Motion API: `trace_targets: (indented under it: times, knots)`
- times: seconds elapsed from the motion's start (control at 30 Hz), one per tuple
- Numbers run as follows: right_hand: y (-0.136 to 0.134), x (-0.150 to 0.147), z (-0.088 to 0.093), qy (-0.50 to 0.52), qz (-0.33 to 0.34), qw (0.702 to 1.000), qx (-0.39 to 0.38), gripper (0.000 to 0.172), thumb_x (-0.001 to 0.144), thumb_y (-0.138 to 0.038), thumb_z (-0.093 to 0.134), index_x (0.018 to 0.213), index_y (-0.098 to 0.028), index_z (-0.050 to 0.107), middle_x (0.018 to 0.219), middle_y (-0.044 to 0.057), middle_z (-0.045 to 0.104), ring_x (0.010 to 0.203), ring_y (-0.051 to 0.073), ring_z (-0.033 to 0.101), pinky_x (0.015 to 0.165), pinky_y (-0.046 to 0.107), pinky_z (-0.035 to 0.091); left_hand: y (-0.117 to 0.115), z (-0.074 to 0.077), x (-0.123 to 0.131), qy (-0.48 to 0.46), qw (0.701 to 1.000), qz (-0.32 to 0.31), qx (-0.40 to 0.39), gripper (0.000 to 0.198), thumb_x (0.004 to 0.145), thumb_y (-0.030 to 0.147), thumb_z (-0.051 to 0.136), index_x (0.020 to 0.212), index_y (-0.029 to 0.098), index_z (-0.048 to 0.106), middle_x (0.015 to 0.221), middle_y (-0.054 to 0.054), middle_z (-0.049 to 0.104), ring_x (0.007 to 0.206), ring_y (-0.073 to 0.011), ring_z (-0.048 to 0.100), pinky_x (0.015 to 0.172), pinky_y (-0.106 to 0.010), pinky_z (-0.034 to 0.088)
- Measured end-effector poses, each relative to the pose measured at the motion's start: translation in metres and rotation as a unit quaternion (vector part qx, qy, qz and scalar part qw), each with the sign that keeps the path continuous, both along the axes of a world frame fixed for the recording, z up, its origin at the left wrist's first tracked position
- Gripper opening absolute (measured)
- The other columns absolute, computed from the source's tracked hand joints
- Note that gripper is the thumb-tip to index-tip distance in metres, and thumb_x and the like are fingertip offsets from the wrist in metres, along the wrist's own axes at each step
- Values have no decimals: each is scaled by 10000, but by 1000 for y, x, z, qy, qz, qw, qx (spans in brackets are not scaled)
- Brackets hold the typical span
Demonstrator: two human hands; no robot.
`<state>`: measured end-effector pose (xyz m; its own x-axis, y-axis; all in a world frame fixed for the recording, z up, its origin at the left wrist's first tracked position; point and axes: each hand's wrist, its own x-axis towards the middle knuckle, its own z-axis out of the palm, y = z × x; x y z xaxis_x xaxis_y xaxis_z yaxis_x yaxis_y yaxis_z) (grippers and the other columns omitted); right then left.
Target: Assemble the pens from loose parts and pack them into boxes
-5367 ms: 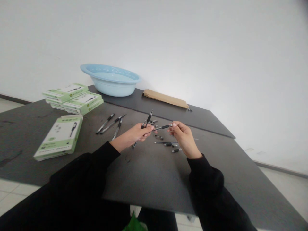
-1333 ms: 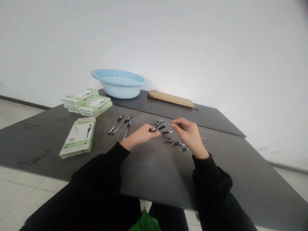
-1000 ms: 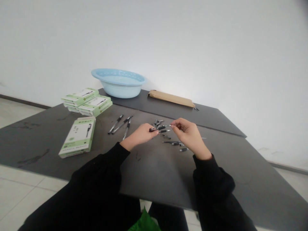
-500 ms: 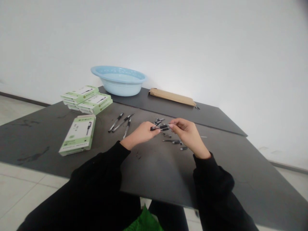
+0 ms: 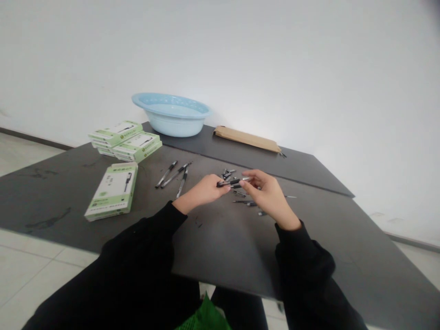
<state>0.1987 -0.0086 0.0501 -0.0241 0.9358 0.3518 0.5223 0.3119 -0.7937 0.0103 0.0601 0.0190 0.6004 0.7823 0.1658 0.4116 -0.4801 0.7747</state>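
My left hand point(image 5: 208, 189) is closed around a pen point(image 5: 234, 182) with a black grip, held level above the table. The pen's right end reaches my right hand point(image 5: 270, 195), whose thumb and fingers pinch a pale, shiny part there. Just beyond and below my hands lie small black and clear pen parts point(image 5: 227, 174). A thin dark refill point(image 5: 242, 201) and more black pieces lie partly under my right hand. To the left of my left hand, three pens point(image 5: 176, 176) with black grips rest on the table.
An upright-printed green and white pen box point(image 5: 112, 190) lies at the left, with several similar boxes point(image 5: 127, 140) stacked behind it. A light blue basin point(image 5: 175, 121) and a long brown paper packet point(image 5: 247, 138) sit at the back of the dark table point(image 5: 220, 247).
My right fingers have shifted slightly at the pen's right end, and a pale section now shows between them. My left hand keeps its hold almost in place.
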Motion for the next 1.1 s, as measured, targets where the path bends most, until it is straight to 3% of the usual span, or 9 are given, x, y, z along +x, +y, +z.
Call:
trace_targets:
  times: [0.1, 0.27, 0.33, 0.43, 0.53, 0.63, 0.8, 0.97, 1.1]
  knots:
    - [-2, 0, 3, 41, 38, 998, -1, 325, 811, -368, 652, 1058, -163, 602, 772, 29, 659, 644, 148, 603, 600, 272, 464, 0, 0, 0, 9, 1000, -3, -2, 404, 804, 467, 512, 540, 185, 393, 509, 42, 355, 522, -107, 340, 528, -259, 208]
    - [-1, 2, 2, -27, -18, 999, -2, 269, 845, -422, 601, 770, -163, 610, 627, 17, 612, 574, 142, 558, 558, 267, 420, -1, 1, 0, 26, 1000, 1, 1, 404, 796, 451, 515, 526, 190, 367, 499, 45, 327, 512, -104, 317, 526, -263, 195]
    - [-1, 3, 1, -45, -35, 998, 7, 267, 829, -429, 624, 819, -162, 621, 677, 28, 637, 602, 146, 564, 570, 267, 421, -2, 1, 0, 22, 1000, -4, -3, 407, 797, 455, 512, 527, 193, 356, 498, 45, 322, 513, -104, 313, 525, -263, 193]
    - [0, 3, 2, -18, 7, 1000, 8, 298, 820, -387, 638, 1016, -164, 614, 779, 35, 666, 655, 151, 593, 596, 267, 436, -2, 1, 0, 12, 1000, -8, -11, 409, 788, 465, 522, 528, 193, 361, 502, 45, 327, 515, -104, 315, 524, -260, 198]
    - [-1, 3, 2, -17, 19, 1000, -2, 219, 840, -370, 604, 916, -165, 623, 705, 22, 645, 612, 149, 583, 575, 265, 424, -2, 2, 1, 17, 1000, -3, -13, 401, 779, 452, 531, 520, 191, 372, 494, 46, 339, 508, -103, 321, 524, -261, 199]
    - [-1, 3, 1, -64, -29, 998, -1, 250, 850, -406, 588, 768, -170, 611, 638, 21, 622, 579, 149, 559, 560, 270, 406, -2, 1, 1, 27, 1000, 0, -7, 393, 782, 439, 524, 514, 189, 380, 479, 44, 349, 507, -105, 326, 522, -264, 196]
    - [-1, 5, 2, -25, 14, 1000, -1, 291, 825, -376, 626, 1030, -170, 616, 791, 36, 666, 657, 155, 592, 602, 270, 434, -2, 1, 1, 24, 1000, 0, -7, 398, 786, 456, 520, 524, 190, 385, 484, 45, 355, 517, -108, 334, 525, -264, 200]
    - [-2, 4, 2, -46, -15, 999, -7, 247, 850, -405, 589, 782, -169, 613, 637, 13, 603, 583, 143, 542, 550, 257, 388, -2, 1, 1, 30, 1000, 1, -3, 407, 791, 457, 517, 517, 191, 377, 481, 47, 344, 510, -105, 325, 526, -265, 202]
    - [-3, 4, 3, -59, -13, 998, 10, 240, 831, -367, 619, 968, -171, 618, 749, 21, 641, 612, 135, 546, 565, 251, 395, -2, 0, 1, 17, 1000, -1, -6, 397, 784, 453, 524, 519, 189, 391, 486, 43, 365, 509, -108, 338, 519, -264, 204]
